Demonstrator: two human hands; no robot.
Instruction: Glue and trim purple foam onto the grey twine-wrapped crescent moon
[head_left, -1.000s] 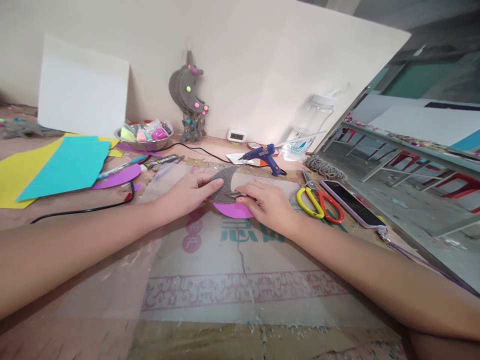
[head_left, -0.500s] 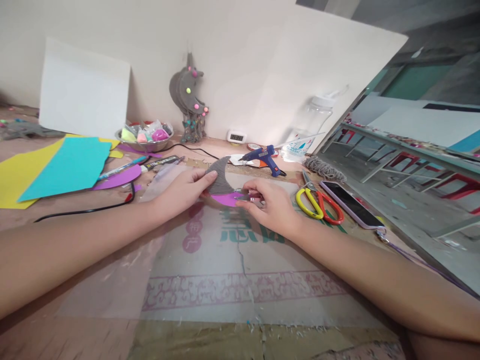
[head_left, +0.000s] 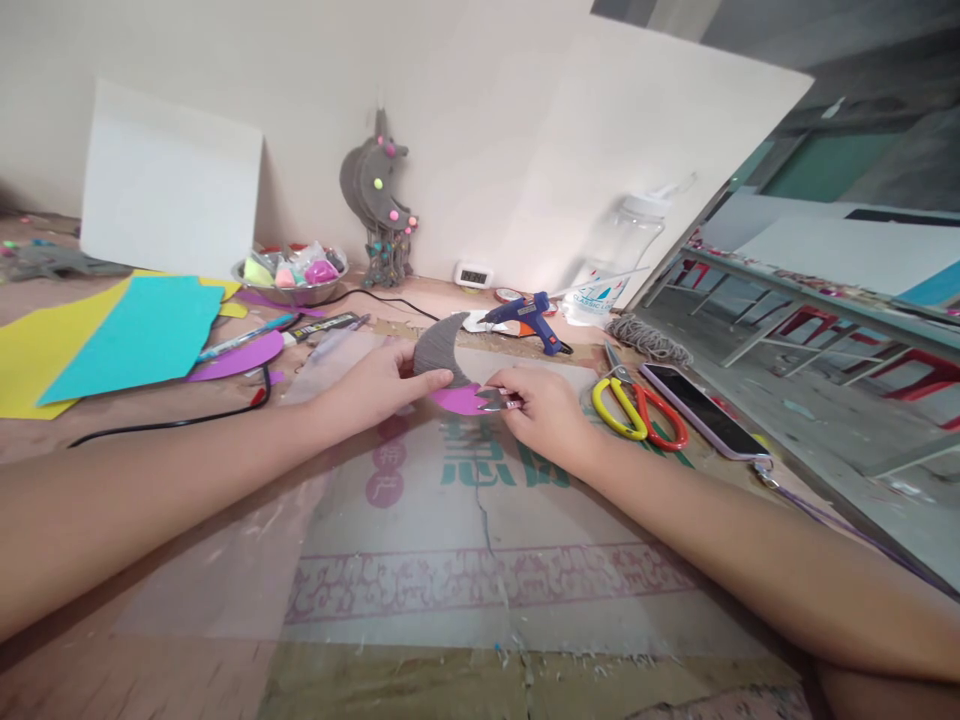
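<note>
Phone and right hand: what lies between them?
In the head view, the scissors with yellow and orange handles lie between the right hand and the phone.

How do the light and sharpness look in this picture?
Head view: soft light, a faint shadow on the pale backdrop just right of the white board; head view: slight sheen on the plastic sheet; head view: gray crescent shows fine lines, clear bottle looks hazier.

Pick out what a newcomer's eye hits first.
Probably the purple-edged grey crescent in the left hand, mid-picture, with a small metal tool in the right hand beside it. Next, perhaps, the bright turquoise sheet over a yellow sheet at left, and the yellow-and-orange-red-handled scissors beside the phone at right.
</note>
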